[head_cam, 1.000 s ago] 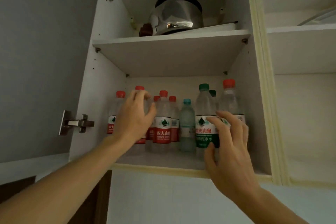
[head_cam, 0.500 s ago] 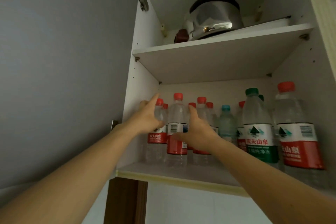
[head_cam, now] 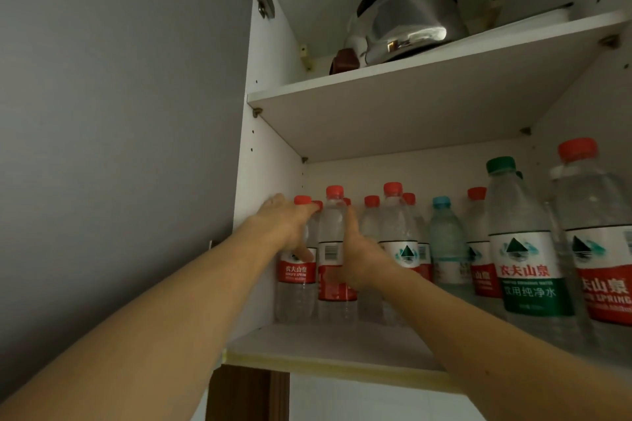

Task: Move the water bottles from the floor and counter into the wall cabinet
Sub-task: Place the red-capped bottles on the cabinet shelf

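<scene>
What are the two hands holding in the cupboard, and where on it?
The left hand holds the leftmost red-cap bottle by its upper body. The right hand rests on the side of the next red-cap bottle; a closed grip cannot be told.

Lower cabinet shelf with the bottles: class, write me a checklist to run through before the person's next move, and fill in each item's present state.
1. Bottles on the lower shelf stand upright: ok.
2. Left hand rests on the leftmost red-cap bottle: ok.
3. Right hand is against the barcode bottle: ok, though its grip is hidden.
4. Free space at the shelf's front edge: ok.
5. Green-label bottle and large red-label bottle stand clear of both hands: ok.
6. Room behind the front row: cannot tell.
</scene>
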`<state>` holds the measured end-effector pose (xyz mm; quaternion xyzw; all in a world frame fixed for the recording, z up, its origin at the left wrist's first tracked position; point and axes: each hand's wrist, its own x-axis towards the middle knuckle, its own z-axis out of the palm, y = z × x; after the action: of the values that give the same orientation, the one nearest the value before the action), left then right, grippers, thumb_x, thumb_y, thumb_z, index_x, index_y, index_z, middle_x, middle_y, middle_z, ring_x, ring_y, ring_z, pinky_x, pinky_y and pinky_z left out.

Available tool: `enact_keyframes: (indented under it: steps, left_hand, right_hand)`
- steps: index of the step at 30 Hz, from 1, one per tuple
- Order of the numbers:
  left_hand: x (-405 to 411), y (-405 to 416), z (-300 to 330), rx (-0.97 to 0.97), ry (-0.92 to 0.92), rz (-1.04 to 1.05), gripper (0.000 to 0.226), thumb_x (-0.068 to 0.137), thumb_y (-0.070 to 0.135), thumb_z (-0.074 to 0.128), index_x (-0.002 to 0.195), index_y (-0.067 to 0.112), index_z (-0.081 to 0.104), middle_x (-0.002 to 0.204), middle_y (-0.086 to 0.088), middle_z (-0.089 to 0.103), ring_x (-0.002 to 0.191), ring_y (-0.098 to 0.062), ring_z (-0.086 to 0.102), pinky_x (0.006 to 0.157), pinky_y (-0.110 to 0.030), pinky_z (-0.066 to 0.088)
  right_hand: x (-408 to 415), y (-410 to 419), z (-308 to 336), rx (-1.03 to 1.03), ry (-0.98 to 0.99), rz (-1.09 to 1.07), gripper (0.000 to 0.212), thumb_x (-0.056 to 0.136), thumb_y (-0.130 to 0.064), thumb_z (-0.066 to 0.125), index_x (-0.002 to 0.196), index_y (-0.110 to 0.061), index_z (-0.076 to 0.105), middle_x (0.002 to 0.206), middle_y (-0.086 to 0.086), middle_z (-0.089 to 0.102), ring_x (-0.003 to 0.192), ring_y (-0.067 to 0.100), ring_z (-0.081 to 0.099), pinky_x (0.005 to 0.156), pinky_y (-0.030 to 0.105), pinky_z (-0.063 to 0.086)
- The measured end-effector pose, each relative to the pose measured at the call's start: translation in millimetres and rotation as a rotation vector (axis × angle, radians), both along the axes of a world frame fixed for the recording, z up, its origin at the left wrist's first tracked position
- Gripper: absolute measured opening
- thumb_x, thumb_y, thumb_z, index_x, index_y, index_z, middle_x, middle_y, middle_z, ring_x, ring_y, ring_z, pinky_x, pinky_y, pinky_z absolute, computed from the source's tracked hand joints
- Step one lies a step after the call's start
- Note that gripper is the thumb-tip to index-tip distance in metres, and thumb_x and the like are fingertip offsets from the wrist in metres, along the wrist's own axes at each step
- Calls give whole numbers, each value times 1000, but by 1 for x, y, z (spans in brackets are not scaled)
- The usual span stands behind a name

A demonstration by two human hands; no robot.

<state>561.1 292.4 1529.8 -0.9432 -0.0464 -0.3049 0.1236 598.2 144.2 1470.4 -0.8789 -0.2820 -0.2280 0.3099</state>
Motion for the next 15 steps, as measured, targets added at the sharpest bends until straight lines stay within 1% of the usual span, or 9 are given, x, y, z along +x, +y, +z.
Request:
enact_keyframes:
  steps: [1,2,3,4,6,8,11,13,15]
  left_hand:
    - [5,0,0,28,-2,21,103,69,56,85,153,37,27,137,-9,53,127,-32,43,105,-46,44]
    - [8,0,2,47,5,33,100,69,56,85,150,34,32,135,-8,54,125,-30,45,104,-46,46]
    - [10,0,4,60,20,38,97,69,55,86,149,31,35,133,-7,56,122,-29,48,102,-45,48]
    - [11,0,6,66,38,39,96,69,54,86,147,29,37,131,-6,58,120,-28,51,100,-44,49]
    - [10,-2,9,78,56,32,97,69,52,87,148,28,36,130,-5,59,116,-27,55,95,-40,50]
    - [8,-3,8,99,46,26,98,69,53,87,149,27,35,129,-5,60,114,-26,55,92,-38,49]
    - [4,-4,6,146,26,32,92,71,56,85,146,25,40,127,-5,61,113,-26,55,95,-38,49]
    - [1,-5,4,205,12,61,85,72,61,81,140,24,46,124,-5,62,113,-26,55,97,-37,47]
    - [-1,-5,1,276,-27,102,83,74,67,76,139,23,48,127,-6,60,117,-26,51,101,-38,43]
  right_hand:
    - [4,3,0,7,4,-4,127,90,-10,74,151,-37,-34,134,15,55,86,18,62,78,35,53]
    - [7,5,-1,22,3,-2,128,90,-11,75,151,-38,-34,140,16,52,100,24,65,86,38,54]
    - [10,6,-2,40,-3,6,129,89,-14,77,151,-38,-33,143,17,50,113,30,63,93,42,53]
    - [13,5,-3,56,-17,22,129,87,-16,79,152,-38,-31,142,16,51,119,31,61,98,45,51]
    - [16,2,-6,77,-71,70,128,85,-20,81,155,-37,-24,132,13,60,115,30,64,99,45,54]
    - [17,-2,-9,89,-119,111,123,84,-20,81,156,-37,-17,120,9,67,105,28,69,94,46,57]
    - [14,-3,-10,101,-135,122,119,83,-21,80,156,-37,-12,112,8,69,97,27,70,86,43,59]
    - [13,-3,-11,95,-136,126,118,82,-21,80,157,-35,-10,110,7,68,94,25,69,82,40,58]
    - [13,-4,-11,90,-144,137,116,83,-20,80,157,-34,-8,108,6,68,89,22,68,76,35,55]
